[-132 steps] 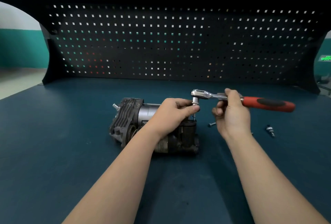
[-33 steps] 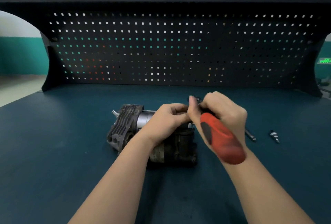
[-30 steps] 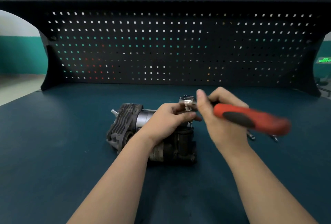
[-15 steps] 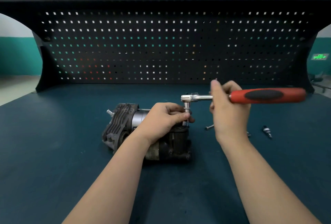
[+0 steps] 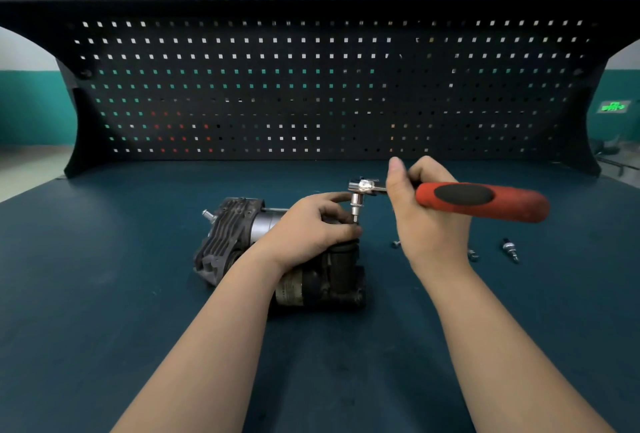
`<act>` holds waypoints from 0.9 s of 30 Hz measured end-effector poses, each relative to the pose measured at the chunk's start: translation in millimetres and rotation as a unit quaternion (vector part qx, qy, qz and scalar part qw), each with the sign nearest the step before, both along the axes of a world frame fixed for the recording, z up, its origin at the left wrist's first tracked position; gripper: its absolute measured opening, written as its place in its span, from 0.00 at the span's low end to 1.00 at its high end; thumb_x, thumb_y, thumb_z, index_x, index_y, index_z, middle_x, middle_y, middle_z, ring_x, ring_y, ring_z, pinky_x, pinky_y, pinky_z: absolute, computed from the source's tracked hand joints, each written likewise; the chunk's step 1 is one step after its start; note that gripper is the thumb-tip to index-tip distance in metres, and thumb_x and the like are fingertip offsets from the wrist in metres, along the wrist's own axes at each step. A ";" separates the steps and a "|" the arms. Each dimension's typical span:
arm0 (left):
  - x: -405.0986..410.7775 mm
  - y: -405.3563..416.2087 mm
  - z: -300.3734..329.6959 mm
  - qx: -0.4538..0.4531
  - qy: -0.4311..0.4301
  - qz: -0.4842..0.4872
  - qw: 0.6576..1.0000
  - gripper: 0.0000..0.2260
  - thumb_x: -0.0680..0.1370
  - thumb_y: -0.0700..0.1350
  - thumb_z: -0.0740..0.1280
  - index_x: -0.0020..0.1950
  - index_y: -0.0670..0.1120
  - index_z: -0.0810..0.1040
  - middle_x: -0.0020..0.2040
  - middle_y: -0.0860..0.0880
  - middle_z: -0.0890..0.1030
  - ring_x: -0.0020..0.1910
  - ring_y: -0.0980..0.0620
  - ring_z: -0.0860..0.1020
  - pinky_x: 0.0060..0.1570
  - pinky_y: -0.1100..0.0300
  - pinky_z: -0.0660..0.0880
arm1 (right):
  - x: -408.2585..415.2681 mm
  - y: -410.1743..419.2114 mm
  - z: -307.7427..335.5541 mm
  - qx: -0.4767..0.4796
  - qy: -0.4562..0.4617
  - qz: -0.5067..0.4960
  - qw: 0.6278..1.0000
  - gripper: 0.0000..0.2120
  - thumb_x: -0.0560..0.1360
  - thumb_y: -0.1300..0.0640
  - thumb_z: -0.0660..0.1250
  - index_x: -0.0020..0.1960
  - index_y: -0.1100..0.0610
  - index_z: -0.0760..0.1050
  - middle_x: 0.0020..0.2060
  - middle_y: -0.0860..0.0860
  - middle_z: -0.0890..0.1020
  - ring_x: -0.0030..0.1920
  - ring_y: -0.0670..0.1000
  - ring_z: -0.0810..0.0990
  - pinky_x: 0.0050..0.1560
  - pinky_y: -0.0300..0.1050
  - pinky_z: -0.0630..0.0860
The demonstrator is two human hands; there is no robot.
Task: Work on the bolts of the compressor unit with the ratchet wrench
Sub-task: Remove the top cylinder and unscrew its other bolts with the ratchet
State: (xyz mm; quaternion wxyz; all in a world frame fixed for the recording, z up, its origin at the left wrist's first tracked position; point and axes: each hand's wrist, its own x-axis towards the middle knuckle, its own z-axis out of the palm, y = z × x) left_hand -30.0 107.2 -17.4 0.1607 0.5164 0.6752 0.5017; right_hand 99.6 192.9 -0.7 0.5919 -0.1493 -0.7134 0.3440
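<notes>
The compressor (image 5: 277,252) lies mid-table (image 5: 104,294). The left hand (image 5: 311,228) curls around its top, pinching the socket. The right hand (image 5: 426,211) grips the wrench (image 5: 481,202), handle pointing right.

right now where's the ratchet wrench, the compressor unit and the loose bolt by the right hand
ratchet wrench (image 5: 485,202), head view, on its red handle
compressor unit (image 5: 225,231), head view, on its finned end
loose bolt (image 5: 395,244), head view, on its end showing left of the right hand
</notes>
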 end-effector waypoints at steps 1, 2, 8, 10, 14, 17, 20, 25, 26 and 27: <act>-0.9 0.2 -1.1 0.001 0.002 0.002 1.000 0.07 0.71 0.43 0.74 0.33 0.51 0.81 0.54 0.69 0.73 0.48 0.76 0.73 0.46 0.81 0.66 | -0.4 -0.4 0.0 -0.011 0.006 0.004 1.000 0.21 0.76 0.49 0.63 0.31 0.59 0.61 0.24 0.52 0.65 0.26 0.45 0.64 0.28 0.45 0.62; -1.3 0.1 -1.6 0.007 -0.001 0.000 1.000 0.08 0.71 0.43 0.74 0.32 0.51 0.81 0.54 0.69 0.73 0.48 0.76 0.74 0.45 0.81 0.66 | -0.8 -1.1 0.0 -0.020 0.012 0.009 1.000 0.21 0.76 0.48 0.63 0.31 0.59 0.61 0.25 0.54 0.66 0.26 0.45 0.64 0.28 0.46 0.63; 1.9 1.7 -2.5 0.020 -0.009 -0.019 1.000 0.07 0.72 0.40 0.72 0.35 0.46 0.79 0.52 0.58 0.78 0.49 0.62 0.78 0.54 0.66 0.73 | -0.6 -2.4 -0.6 -0.032 0.014 0.034 0.999 0.21 0.74 0.42 0.63 0.33 0.57 0.66 0.29 0.56 0.72 0.26 0.47 0.68 0.28 0.47 0.66; 1.7 1.6 -2.0 0.009 -0.003 -0.008 1.000 0.06 0.73 0.41 0.72 0.37 0.44 0.78 0.51 0.55 0.78 0.49 0.57 0.78 0.56 0.60 0.73 | -0.9 -1.8 -0.7 -0.039 0.012 0.043 0.998 0.19 0.73 0.41 0.63 0.34 0.54 0.67 0.29 0.56 0.73 0.26 0.47 0.68 0.27 0.45 0.66; 2.2 1.5 -2.1 0.002 -0.003 0.004 1.000 0.07 0.72 0.43 0.73 0.35 0.49 0.77 0.48 0.52 0.78 0.44 0.59 0.77 0.53 0.61 0.73 | -2.2 2.7 -0.3 -0.034 0.024 0.047 0.998 0.18 0.75 0.45 0.65 0.34 0.54 0.67 0.27 0.56 0.72 0.26 0.50 0.69 0.28 0.43 0.66; 2.7 1.6 -2.4 0.013 -0.030 0.000 0.999 0.05 0.73 0.44 0.72 0.37 0.49 0.79 0.47 0.53 0.79 0.43 0.61 0.78 0.50 0.65 0.73 | -2.3 9.7 0.8 -0.056 0.018 0.060 0.996 0.18 0.76 0.49 0.67 0.32 0.55 0.66 0.23 0.51 0.72 0.23 0.45 0.69 0.25 0.37 0.66; 2.6 0.1 -2.6 0.011 -0.046 -0.011 0.999 0.04 0.76 0.48 0.68 0.47 0.51 0.82 0.51 0.56 0.82 0.52 0.60 0.79 0.58 0.62 0.72 | -1.8 20.5 3.7 -0.164 0.018 0.102 0.981 0.17 0.75 0.52 0.69 0.30 0.52 0.67 0.21 0.46 0.73 0.21 0.45 0.68 0.24 0.37 0.65; 3.5 -0.8 -2.0 0.024 -0.090 -0.021 0.995 0.10 0.80 0.48 0.63 0.57 0.50 0.81 0.55 0.51 0.83 0.58 0.52 0.79 0.65 0.49 0.70 | -5.5 35.1 0.4 -0.416 0.118 0.233 0.871 0.11 0.75 0.59 0.70 0.35 0.58 0.72 0.20 0.49 0.71 0.18 0.43 0.64 0.23 0.34 0.63; 3.8 -1.4 -1.2 0.035 -0.105 -0.033 0.993 0.10 0.80 0.47 0.62 0.57 0.50 0.80 0.56 0.52 0.83 0.57 0.52 0.79 0.65 0.50 0.70 | -6.5 35.6 -1.7 -0.442 0.125 0.250 0.852 0.11 0.75 0.59 0.70 0.36 0.59 0.74 0.20 0.48 0.70 0.18 0.43 0.64 0.22 0.34 0.63; 3.5 -1.9 -0.7 0.043 -0.119 -0.048 0.991 0.10 0.80 0.46 0.61 0.58 0.51 0.79 0.56 0.52 0.83 0.56 0.51 0.79 0.63 0.52 0.71 | -7.9 35.9 -3.6 -0.462 0.129 0.265 0.836 0.10 0.75 0.58 0.70 0.36 0.59 0.75 0.21 0.48 0.70 0.18 0.43 0.64 0.22 0.34 0.63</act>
